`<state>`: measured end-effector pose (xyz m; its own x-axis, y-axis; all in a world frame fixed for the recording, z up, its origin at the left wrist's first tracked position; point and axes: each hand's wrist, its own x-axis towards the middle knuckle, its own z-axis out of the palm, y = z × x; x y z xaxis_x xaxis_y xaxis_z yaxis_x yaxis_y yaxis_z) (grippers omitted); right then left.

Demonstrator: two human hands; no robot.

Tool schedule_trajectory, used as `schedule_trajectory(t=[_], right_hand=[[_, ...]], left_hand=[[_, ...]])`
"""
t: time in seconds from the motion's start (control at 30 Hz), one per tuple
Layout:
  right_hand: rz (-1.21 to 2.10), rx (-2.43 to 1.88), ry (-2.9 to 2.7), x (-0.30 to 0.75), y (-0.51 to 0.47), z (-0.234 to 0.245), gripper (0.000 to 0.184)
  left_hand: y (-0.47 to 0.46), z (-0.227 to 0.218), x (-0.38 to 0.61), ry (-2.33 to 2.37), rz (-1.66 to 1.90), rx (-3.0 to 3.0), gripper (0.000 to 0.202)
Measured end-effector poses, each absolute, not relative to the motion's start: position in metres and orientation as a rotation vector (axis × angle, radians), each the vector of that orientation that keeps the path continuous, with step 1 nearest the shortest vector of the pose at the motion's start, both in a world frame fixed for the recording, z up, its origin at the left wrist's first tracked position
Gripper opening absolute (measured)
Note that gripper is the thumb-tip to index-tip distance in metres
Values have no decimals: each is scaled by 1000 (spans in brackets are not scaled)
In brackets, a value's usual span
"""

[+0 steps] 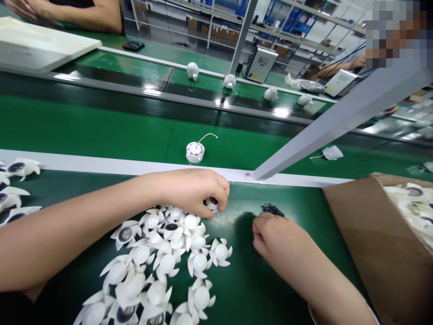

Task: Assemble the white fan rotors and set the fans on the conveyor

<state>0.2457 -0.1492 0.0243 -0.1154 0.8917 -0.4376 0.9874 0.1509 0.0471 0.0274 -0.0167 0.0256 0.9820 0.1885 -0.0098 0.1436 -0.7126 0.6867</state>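
Observation:
Above the far edge of a spread of white fan impellers (167,263), my left hand (196,189) is closed around one fan impeller (212,203). Its dark round centre shows between the thumb and fingers; the rest is covered. My right hand (280,234) has its fingers pressed together beside a small heap of tiny black parts (272,209). Whatever its fingertips hold, if anything, is hidden. Most of the loose impellers lie with their white hubs up, and several show a dark ringed centre.
A white fan housing with a wire (195,153) sits on the green belt (118,131), beyond a metal rail. A slanted post (324,113) rises at right. A cardboard box (365,234) holds more impellers. Other people's arms (91,18) are across the line.

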Motion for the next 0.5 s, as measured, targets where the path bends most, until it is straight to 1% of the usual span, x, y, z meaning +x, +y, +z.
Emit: schedule_trajectory(t=[0.23, 0.3, 0.4, 0.5], right_hand=[[-569, 1829, 2236, 262, -147, 24, 19], [-623, 1839, 2289, 267, -142, 23, 19], [-718, 1871, 2384, 269, -132, 24, 16], [-842, 1922, 2542, 265, -125, 24, 13]], left_hand=[[-16, 24, 26, 243, 25, 2267, 19], [-14, 25, 25, 264, 26, 2241, 24], [-8, 25, 22, 329, -43, 2189, 38], [-3, 21, 21, 384, -98, 2093, 37]])
